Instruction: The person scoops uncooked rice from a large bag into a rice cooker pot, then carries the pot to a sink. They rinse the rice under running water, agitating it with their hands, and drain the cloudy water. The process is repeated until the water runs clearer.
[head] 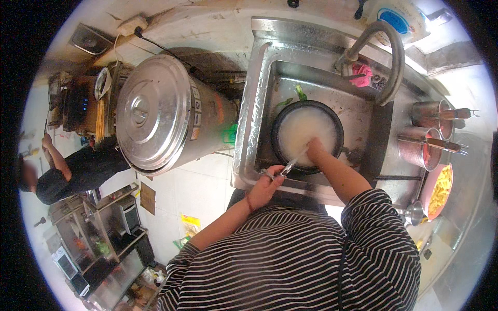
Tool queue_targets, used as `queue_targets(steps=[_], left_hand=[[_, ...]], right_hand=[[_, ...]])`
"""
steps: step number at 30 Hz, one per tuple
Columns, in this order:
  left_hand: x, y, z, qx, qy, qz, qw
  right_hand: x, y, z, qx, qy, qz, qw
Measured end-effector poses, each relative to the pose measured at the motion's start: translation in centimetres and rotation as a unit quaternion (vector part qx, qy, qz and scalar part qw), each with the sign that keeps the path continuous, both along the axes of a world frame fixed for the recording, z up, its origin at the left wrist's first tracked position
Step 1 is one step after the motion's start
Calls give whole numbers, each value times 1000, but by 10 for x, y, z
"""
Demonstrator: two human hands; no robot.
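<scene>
A round black pot (340, 136) stands in a stainless steel sink (358, 120), filled with cloudy whitish liquid (303, 126). My right hand (316, 149) dips into that liquid near the pot's front right side; its fingertips are hidden, so their grip cannot be seen. My left hand (268, 186) grips a shiny metal implement (288, 169) at the pot's front left rim. From its tip a pale streak runs into the pot; whether this is water or part of the implement is unclear. Green vegetable scraps (300, 93) lie behind the pot on the sink floor.
A curved faucet (395, 50) arches over the sink's back right. A large lidded metal drum (155, 112) stands left. Two mesh strainer baskets (420, 149) and a pink bowl (428, 190) of yellow pieces sit right. Far left, another person (89, 167) stands by cooking equipment.
</scene>
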State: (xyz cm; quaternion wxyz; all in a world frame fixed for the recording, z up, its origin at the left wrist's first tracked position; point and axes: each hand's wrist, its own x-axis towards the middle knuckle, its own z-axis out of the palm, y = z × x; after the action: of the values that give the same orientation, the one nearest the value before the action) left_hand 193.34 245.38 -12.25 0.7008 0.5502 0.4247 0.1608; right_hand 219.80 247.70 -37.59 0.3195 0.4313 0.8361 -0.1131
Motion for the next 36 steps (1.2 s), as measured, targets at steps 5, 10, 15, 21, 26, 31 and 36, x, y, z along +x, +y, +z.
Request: queue_targets(steps=[5, 10, 15, 21, 26, 31, 36], left_hand=[[-3, -2, 1, -15, 24, 2, 1000], [-5, -5, 10, 25, 29, 14, 999], [-11, -6, 15, -39, 34, 21, 998], [-17, -14, 12, -7, 56, 30, 998], [-19, -21, 16, -11, 59, 34, 998], [-25, -23, 26, -2, 41, 41, 998], [-30, -28, 33, 13, 44, 62, 997]], right_hand=[[5, 5, 28, -32, 11, 15, 999], [5, 8, -5, -54, 42, -78, 995], [13, 11, -38, -73, 73, -118, 988], [8, 11, 13, -107, 22, -221, 969], [0, 15, 16, -111, 11, -263, 958], [-12, 21, 11, -114, 1, -293, 949], [-19, 29, 15, -116, -7, -309, 944]])
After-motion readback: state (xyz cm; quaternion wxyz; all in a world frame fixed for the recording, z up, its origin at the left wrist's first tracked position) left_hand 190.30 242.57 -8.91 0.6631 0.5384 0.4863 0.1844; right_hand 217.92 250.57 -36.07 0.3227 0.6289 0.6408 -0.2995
